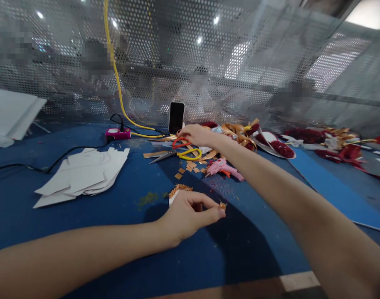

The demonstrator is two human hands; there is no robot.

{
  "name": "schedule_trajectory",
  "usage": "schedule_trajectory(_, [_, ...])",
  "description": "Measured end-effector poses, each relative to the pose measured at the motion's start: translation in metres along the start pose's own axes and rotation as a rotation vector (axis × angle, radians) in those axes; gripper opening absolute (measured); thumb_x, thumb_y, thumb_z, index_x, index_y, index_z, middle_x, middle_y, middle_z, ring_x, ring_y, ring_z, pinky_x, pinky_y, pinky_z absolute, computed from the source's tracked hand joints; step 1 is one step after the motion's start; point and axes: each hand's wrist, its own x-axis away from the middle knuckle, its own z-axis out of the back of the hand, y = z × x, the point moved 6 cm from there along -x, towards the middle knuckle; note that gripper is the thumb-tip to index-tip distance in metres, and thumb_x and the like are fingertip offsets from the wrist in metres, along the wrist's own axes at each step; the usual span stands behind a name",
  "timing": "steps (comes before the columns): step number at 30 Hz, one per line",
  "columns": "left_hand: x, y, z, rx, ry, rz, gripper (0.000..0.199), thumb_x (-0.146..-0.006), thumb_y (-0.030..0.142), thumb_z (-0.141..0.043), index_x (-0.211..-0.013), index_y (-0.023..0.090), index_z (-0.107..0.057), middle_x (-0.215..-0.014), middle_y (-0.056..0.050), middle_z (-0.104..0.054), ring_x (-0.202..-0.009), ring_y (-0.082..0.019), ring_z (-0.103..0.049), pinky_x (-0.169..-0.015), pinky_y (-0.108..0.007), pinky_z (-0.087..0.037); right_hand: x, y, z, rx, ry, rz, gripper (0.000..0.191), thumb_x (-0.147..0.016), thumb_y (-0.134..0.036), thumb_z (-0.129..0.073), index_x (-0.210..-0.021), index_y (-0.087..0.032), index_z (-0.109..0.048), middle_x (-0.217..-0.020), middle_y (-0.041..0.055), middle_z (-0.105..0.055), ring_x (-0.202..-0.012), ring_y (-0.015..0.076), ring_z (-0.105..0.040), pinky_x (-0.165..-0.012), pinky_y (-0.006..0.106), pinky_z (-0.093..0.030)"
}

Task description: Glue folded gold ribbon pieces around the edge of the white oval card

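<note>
Low in the middle, my left hand (193,211) pinches a small brown-gold folded piece (223,205) between thumb and fingertips. Behind it, partly hidden by the hand, lies a white piece edged with brown-gold tufts (180,189). My right hand (194,133) reaches over the far part of the blue table, beside red-handled scissors (181,143); its fingertips are small and partly hidden, so what they hold cannot be made out. Yellow-handled scissors (189,154) lie just in front. Small brown squares (190,167) are scattered beside a pink glue gun (221,167).
White cut sheets (87,174) are stacked at the left. A magenta socket block (118,133) with cables and an upright phone (176,117) stand at the back. Ribbons (236,131) and dark red pieces (283,148) pile up at the right, before a perforated screen (171,50).
</note>
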Motion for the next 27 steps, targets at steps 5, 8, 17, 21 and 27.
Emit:
schedule_trajectory(5, [-0.002,-0.004,0.0,0.032,0.021,-0.003,0.024,-0.07,0.039,-0.086,-0.078,0.017,-0.081,-0.071,-0.006,-0.074,-0.065,-0.016,-0.062,-0.055,-0.025,-0.041,0.005,-0.007,-0.031,0.014,-0.201,0.061,0.038,-0.096,-0.04,-0.063,-0.128,-0.019,-0.061,-0.129,0.0096,-0.063,-0.109,0.0225,-0.065,-0.091,0.045,-0.057])
schedule_trajectory(8, [-0.002,-0.006,0.0,0.026,0.02,-0.012,0.024,-0.069,0.038,-0.087,-0.077,0.017,-0.081,-0.072,-0.006,-0.074,-0.065,-0.016,-0.062,-0.056,-0.026,-0.042,0.001,-0.009,-0.038,0.036,-0.234,0.049,0.039,-0.096,-0.04,-0.063,-0.129,-0.019,-0.06,-0.131,0.0101,-0.062,-0.111,0.023,-0.064,-0.093,0.046,-0.056])
schedule_trajectory(17, [-0.002,-0.004,0.001,0.014,0.015,-0.029,0.025,-0.071,0.04,-0.086,-0.078,0.017,-0.081,-0.072,-0.006,-0.075,-0.069,-0.018,-0.064,-0.058,-0.026,-0.044,0.0,-0.007,-0.038,0.004,-0.249,0.021,0.038,-0.096,-0.04,-0.062,-0.128,-0.018,-0.06,-0.126,0.0094,-0.064,-0.106,0.0217,-0.065,-0.089,0.044,-0.058])
schedule_trajectory(21, [-0.001,-0.002,0.002,0.011,0.026,-0.04,0.024,-0.071,0.039,-0.086,-0.079,0.017,-0.081,-0.07,-0.005,-0.073,-0.067,-0.017,-0.063,-0.056,-0.026,-0.043,0.018,-0.015,-0.021,-0.001,-0.09,0.026,0.038,-0.089,-0.031,-0.07,-0.123,-0.018,-0.06,-0.124,0.0083,-0.063,-0.104,0.0208,-0.062,-0.088,0.039,-0.054])
schedule_trajectory(27, [-0.001,-0.004,0.004,-0.002,0.047,-0.044,0.021,-0.071,0.037,-0.087,-0.077,0.018,-0.08,-0.064,-0.002,-0.068,-0.06,-0.013,-0.055,-0.053,-0.024,-0.037,0.054,-0.021,0.02,0.076,0.278,-0.116,0.026,-0.085,-0.02,-0.056,-0.111,-0.015,-0.057,-0.119,0.0146,-0.06,-0.1,0.0252,-0.055,-0.086,0.038,-0.041])
